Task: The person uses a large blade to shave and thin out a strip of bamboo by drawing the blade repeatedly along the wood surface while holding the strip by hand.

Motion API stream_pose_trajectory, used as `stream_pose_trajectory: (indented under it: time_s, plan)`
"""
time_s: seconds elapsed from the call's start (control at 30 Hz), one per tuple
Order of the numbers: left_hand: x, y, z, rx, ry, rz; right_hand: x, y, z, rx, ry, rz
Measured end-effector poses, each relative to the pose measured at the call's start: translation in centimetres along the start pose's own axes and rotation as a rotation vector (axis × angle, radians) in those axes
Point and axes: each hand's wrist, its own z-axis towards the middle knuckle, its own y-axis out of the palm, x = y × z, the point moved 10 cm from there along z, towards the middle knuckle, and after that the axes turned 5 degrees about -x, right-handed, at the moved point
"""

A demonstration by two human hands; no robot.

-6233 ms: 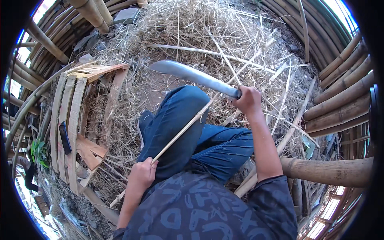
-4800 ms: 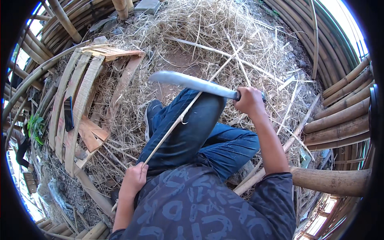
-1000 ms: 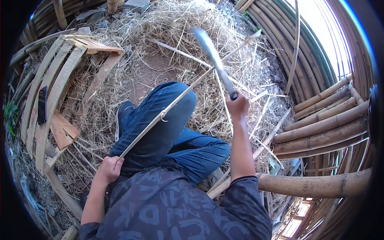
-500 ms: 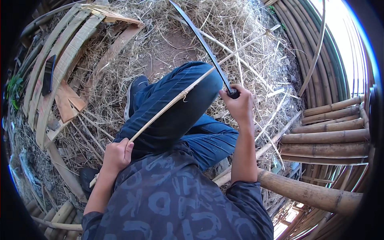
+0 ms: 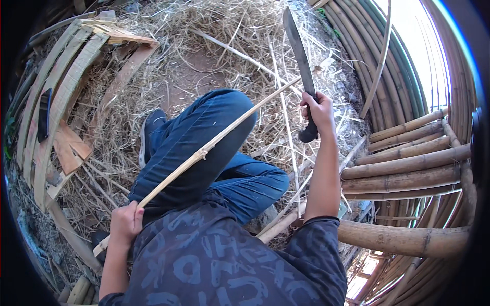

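Observation:
My left hand (image 5: 126, 223) is closed around the lower part of a long, thin bamboo strip (image 5: 176, 171). The strip slants up to the right across my raised knee, and a rough node with loose fibres shows near its middle. A machete (image 5: 302, 58) with a long dark blade and a black curved handle points away from me in my right hand (image 5: 320, 111), whose fingers wrap its handle. Close beside the blade is the strip's far end; whether they touch I cannot tell. Under the strip are my legs in blue jeans (image 5: 199, 137), bent and crossed.
Dry straw-like shavings (image 5: 173, 48) cover the ground ahead. On the left, curved wooden slats (image 5: 61, 97) carry a dark phone (image 5: 45, 115). Bamboo poles (image 5: 403, 171) form a rack at the right, and a thick pole (image 5: 403, 239) lies near my right elbow.
The machete has swung from leaning left across the strip to nearly upright, its flat side now showing. My right hand has shifted outward, and my left hand still grips the strip.

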Motion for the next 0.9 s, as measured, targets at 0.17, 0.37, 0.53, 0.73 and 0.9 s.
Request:
stream_pose_trajectory:
  time_s: [0.17, 0.37, 0.53, 0.73, 0.9]
  plan:
    - [-0.8, 0.6, 0.7, 0.007, 0.009, -0.013, 2.2, -0.2, 0.6, -0.01, 0.128, 0.175]
    - [-1.0, 0.7, 1.0, -0.008, 0.023, -0.01, 3.9, -2.0, 0.8, 0.028, 0.064, 0.036]
    - [-1.2, 0.8, 1.3, -0.031, 0.002, -0.035, 4.9, -2.2, -0.7, -0.096, -0.01, 0.219]
    - [-1.4, 0.9, 1.1, -0.017, 0.009, -0.044, 3.5, -3.5, -2.4, -0.004, -0.033, 0.141]
    - [-1.6, 0.8, 1.3, -0.031, 0.011, -0.062, 1.1, -3.6, -3.8, 0.158, -0.031, -0.196]
